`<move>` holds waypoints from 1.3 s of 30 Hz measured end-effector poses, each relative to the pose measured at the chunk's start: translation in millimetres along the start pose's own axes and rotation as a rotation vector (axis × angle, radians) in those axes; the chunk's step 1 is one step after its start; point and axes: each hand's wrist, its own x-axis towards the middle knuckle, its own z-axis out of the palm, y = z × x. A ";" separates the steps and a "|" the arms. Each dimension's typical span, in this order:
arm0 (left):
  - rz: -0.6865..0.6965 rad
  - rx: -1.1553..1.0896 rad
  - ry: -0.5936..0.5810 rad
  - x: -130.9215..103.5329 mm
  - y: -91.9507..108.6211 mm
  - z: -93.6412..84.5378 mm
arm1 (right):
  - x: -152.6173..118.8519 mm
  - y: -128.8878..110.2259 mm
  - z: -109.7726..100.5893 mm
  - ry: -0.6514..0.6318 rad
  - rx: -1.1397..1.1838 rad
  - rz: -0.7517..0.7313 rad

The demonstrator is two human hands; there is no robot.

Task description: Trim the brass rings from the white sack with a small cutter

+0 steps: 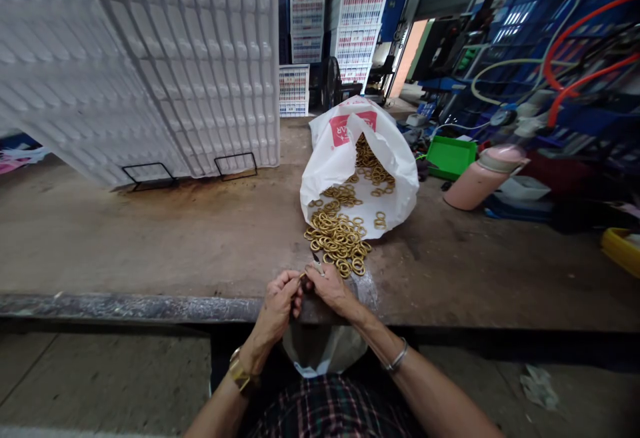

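Observation:
My left hand (284, 297) is closed, pinching a brass-coloured ring (302, 277) at the table's front edge. Close beside it, my right hand (327, 286) is closed on a small knife (318, 265), whose dark pointed blade sticks up past the fingers. The fingertips of both hands meet around the ring and partly hide it. Just beyond the right hand lies a heap of brass-coloured rings (335, 235). They spill from the mouth of a white plastic bag (325, 151) lying on its side, with more rings inside.
Clear ribbed plastic trays (200, 58) stand upright on the brown table (150, 245) at left, by black wire stands (236, 165). To the right are a pink bottle (475, 185), a green bin (451, 157) and orange hoses (555, 71). An open bag (325, 348) hangs below the table edge.

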 end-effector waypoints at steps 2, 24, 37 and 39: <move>0.005 0.005 -0.005 -0.5 -0.6 -0.3 | -0.2 -0.2 -0.8 -0.001 0.011 0.000; 0.008 0.094 -0.032 -2.8 2.5 0.0 | -0.7 7.6 1.6 0.016 0.110 -0.075; 0.053 0.075 0.038 -4.2 -2.8 -0.2 | -2.1 6.4 3.7 0.092 0.060 -0.051; 0.052 0.028 0.041 -4.4 -2.3 -0.4 | -2.2 7.1 4.4 0.088 0.021 -0.051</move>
